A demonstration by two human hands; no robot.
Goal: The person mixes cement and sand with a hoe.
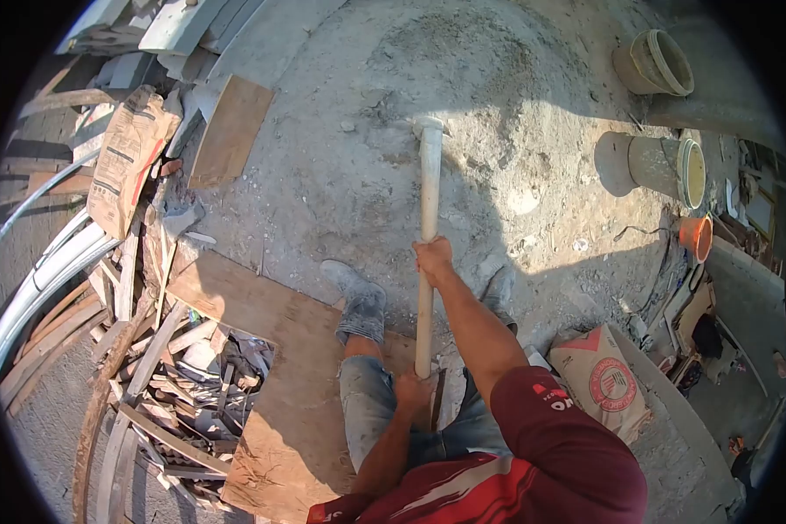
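Note:
A long pale wooden handle (pixel 428 196) runs up the middle of the view, its head (pixel 429 124) resting at the grey, dusty ground. My right hand (pixel 433 258) is closed around the handle about midway along it. Near the handle's lower end, close to my thighs, my left hand (pixel 412 390) is wrapped round it. The shape of the tool's head is hard to make out against the dirt. My dusty left boot (pixel 358 301) stands beside a plywood sheet (pixel 297 393).
Two buckets (pixel 659 63) (pixel 672 168) and a small orange bucket (pixel 695 237) are at the right. Paper sacks (pixel 131 162) (pixel 604 382) lie on both sides. Scrap wood (pixel 183 384) fills the lower left, near a loose board (pixel 230 131).

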